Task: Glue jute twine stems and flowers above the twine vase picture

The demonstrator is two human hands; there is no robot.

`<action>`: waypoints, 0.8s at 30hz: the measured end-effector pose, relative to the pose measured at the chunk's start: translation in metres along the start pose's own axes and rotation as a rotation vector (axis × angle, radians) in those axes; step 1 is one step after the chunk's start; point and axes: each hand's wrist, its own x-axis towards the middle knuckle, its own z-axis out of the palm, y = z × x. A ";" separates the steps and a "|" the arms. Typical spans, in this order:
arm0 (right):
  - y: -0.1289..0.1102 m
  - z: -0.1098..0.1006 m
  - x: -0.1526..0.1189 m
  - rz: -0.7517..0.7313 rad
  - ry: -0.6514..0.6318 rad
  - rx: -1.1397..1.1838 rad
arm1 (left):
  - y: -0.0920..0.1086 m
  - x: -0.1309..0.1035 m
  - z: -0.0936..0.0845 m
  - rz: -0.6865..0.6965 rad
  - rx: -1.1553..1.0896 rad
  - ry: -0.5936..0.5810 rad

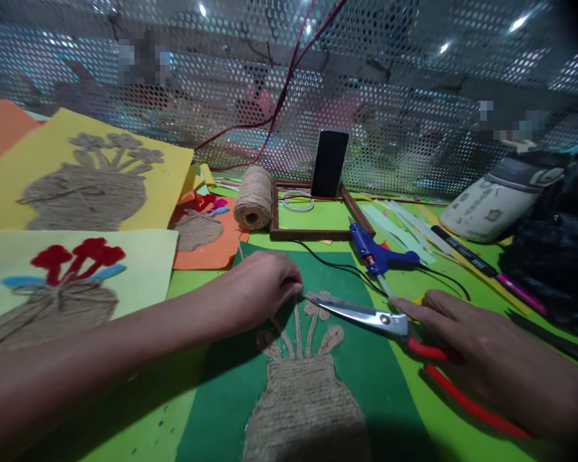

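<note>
My left hand (264, 285) reaches in from the left, thumb and fingers pinched on a strand of jute twine above the stems of a twine picture. Scissors (361, 312) with red handles are in my right hand (476, 340), index finger stretched along the pivot side. Their blade tips point left and lie close beside my left fingertips; whether they touch the twine I cannot tell. Below, a twine vase (308, 404) with stems, leaf loops and a looped twine flower (316, 309) is stuck on dark green paper (221, 385).
Behind my hands stand a twine spool (253, 197), a brown frame (313, 235) and a leaning phone (329, 163). A blue glue gun (378, 250) with its cord lies at right, near a marker (465, 251) and a white bottle (491, 199). Finished-looking twine pictures (91, 192) lie left.
</note>
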 end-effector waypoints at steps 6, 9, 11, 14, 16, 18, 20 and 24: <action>0.001 0.009 -0.004 0.000 -0.078 -0.100 | 0.009 -0.004 -0.002 0.029 0.008 -0.035; 0.000 0.011 -0.005 -0.034 -0.029 -0.136 | 0.013 -0.004 -0.001 0.016 -0.088 -0.034; 0.000 0.011 -0.006 -0.058 -0.017 -0.152 | 0.014 -0.002 0.000 -0.025 -0.149 -0.042; 0.000 0.011 -0.007 -0.084 -0.015 -0.163 | 0.015 0.002 0.000 -0.088 -0.226 -0.046; 0.001 0.010 -0.008 -0.098 -0.010 -0.173 | 0.014 0.004 0.000 -0.119 -0.285 -0.043; 0.001 0.010 -0.007 -0.116 0.005 -0.183 | 0.014 0.006 0.000 -0.143 -0.342 -0.041; 0.001 0.009 -0.006 -0.128 0.009 -0.171 | 0.013 0.007 0.001 -0.160 -0.376 -0.040; -0.001 0.008 -0.005 -0.092 -0.033 -0.086 | 0.011 0.008 0.005 -0.212 -0.423 -0.036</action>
